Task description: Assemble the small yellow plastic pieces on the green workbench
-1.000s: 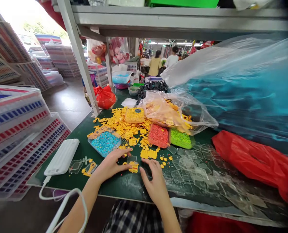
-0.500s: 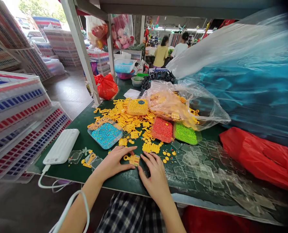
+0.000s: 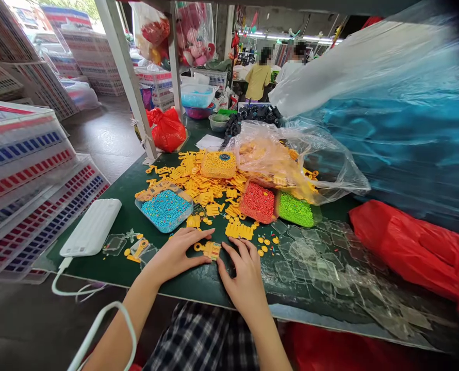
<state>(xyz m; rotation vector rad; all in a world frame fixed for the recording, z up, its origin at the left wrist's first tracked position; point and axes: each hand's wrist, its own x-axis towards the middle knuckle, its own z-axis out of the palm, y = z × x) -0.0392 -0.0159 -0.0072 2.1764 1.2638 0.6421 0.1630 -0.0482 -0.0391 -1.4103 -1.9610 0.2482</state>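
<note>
Flat on the green table lies a small yellow plastic piece (image 3: pixel 213 250) with a ring at its left end and rows of coloured bits in its face. My left hand (image 3: pixel 175 256) curves around its left side, with the thumb at its lower edge and the index finger above. My right hand (image 3: pixel 242 273) rests at the right, fingers spread, the thumb and index tips by the piece's right edge. Just beyond are more yellow pieces (image 3: pixel 240 230) in a row and small yellow discs (image 3: pixel 267 241). Trays hold blue beads (image 3: pixel 165 210), red beads (image 3: pixel 257 202), green beads (image 3: pixel 296 209) and yellow beads (image 3: pixel 218 165).
Clear plastic covers (image 3: pixel 310 252) spread over the table's right side, near a red bag (image 3: pixel 407 247). A white power bank (image 3: pixel 92 226) with a cable lies left. Behind are a clear bag (image 3: pixel 260 144) of yellow pieces and a knotted red bag (image 3: pixel 168 130). Crates (image 3: pixel 24 175) stand left.
The view has shifted slightly. The yellow piece now lies flatter, its face and coloured rows showing more fully. My right thumb and index finger are closer to its right edge.
</note>
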